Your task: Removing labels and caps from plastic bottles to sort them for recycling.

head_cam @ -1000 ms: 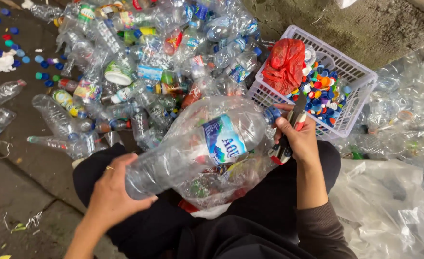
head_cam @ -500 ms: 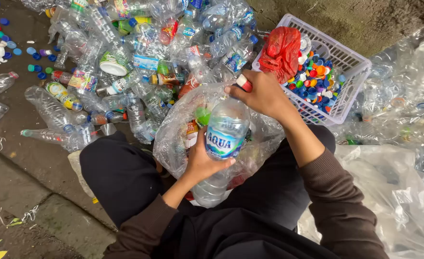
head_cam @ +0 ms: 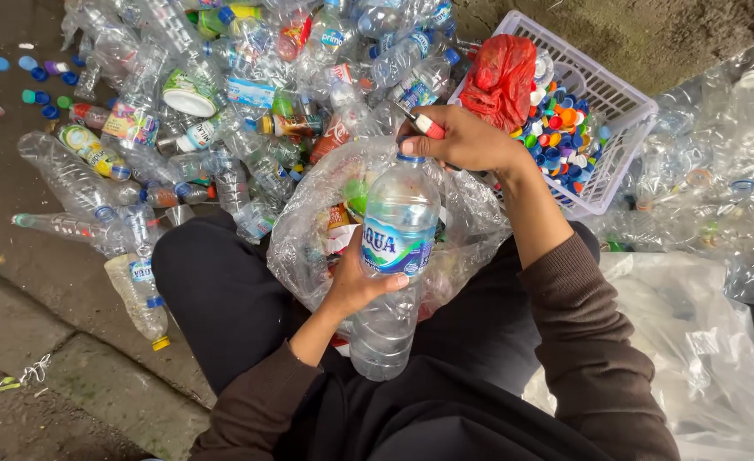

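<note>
While your left hand (head_cam: 358,286) wraps its fingers around the middle of the clear bottle (head_cam: 394,265), held upright over the bag (head_cam: 300,239) in your lap, your right hand (head_cam: 466,141) closes over the bottle's neck, also pinching a red-handled cutter (head_cam: 428,126). A white basket (head_cam: 616,111) of caps (head_cam: 564,128) sits just beside that hand.

I'm sitting on a damp, dark concrete floor (head_cam: 35,282). Straight on it, ahead of me, lies a heap of crushed clear plastic bottles (head_cam: 223,102). Loose blue and green bottle caps (head_cam: 35,94) are scattered at my far left. A white plastic basket (head_cam: 616,107) stands on the floor to my right, beside clear plastic sacks (head_cam: 701,341). Bits of string (head_cam: 18,380) lie near my left knee.
</note>
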